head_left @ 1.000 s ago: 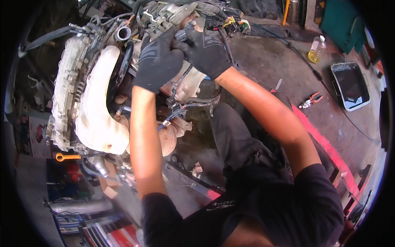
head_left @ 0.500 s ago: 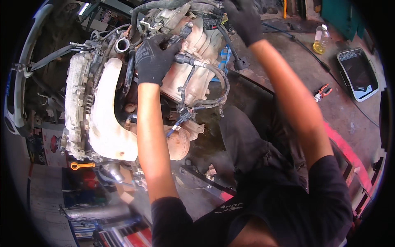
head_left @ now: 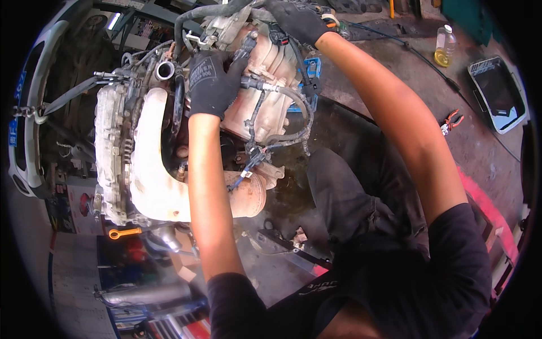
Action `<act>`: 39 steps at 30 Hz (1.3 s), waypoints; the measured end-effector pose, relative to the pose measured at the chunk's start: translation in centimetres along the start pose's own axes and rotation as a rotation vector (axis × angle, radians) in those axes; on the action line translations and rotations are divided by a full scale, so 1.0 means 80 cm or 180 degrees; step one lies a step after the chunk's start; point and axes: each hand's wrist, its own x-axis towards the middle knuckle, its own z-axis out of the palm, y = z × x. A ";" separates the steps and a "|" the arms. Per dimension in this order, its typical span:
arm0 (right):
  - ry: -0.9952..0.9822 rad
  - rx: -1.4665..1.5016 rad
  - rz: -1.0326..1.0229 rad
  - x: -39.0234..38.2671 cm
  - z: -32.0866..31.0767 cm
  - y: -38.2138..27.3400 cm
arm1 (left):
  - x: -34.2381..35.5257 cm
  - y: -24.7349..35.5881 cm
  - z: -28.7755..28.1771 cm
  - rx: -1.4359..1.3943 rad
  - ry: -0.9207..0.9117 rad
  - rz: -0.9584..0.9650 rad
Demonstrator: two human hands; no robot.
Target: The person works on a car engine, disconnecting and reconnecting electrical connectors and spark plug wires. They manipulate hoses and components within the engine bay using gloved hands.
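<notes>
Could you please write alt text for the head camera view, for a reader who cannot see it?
A person in black work gloves leans over a removed car engine: the left hand rests on its wiring harness, and the right hand reaches to the engine's far end. On the stained floor to the right lie red-handled pliers, a bottle of yellow liquid and a dark tray.

Stained concrete floor (head_left: 395,73) with a red-painted strip (head_left: 485,209).

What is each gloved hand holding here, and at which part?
The left hand presses on the engine's wiring harness beside the intake manifold. The right hand grips wiring at the engine's far top; the exact part is hidden.
</notes>
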 end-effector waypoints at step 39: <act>0.0595 0.1935 0.0209 -0.063 -0.028 -0.125 | -0.001 -0.035 0.011 -0.0574 0.0316 -0.0314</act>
